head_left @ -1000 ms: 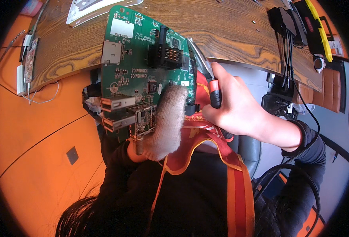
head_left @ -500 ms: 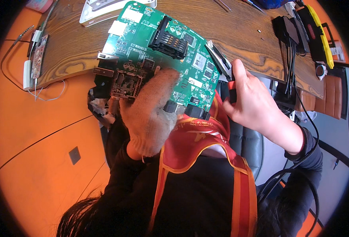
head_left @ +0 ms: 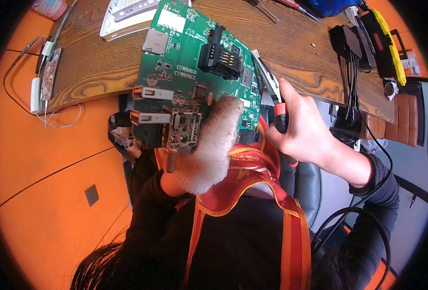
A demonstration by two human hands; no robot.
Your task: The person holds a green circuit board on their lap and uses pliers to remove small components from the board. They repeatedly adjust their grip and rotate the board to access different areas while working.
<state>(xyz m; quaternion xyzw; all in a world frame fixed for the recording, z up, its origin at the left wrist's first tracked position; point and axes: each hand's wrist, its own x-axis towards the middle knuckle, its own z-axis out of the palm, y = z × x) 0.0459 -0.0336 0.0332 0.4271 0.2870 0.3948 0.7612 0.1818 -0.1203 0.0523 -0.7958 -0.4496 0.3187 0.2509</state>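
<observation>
The green circuit board is held up close in front of the person's chest, tilted, its near lower edge resting in the gloved left hand. That hand wears a pale knitted glove and grips the board from below, with one gloved finger laid up across the board's face; the hand is closed on the board. Metal connector housings stick out from the board's left edge, and a black socket sits near its upper middle.

Just right of the board, the bare right hand is curled tight around the red and black handles of a pair of pliers. The slim metal tip of the pliers lies along the board's right edge; whether it touches a part there cannot be told.

Beyond the board lies a wooden table. A white tray rests on it past the board's upper left corner. Farther right of the board, a black box with cables and a yellow and black tool lie on the table.
</observation>
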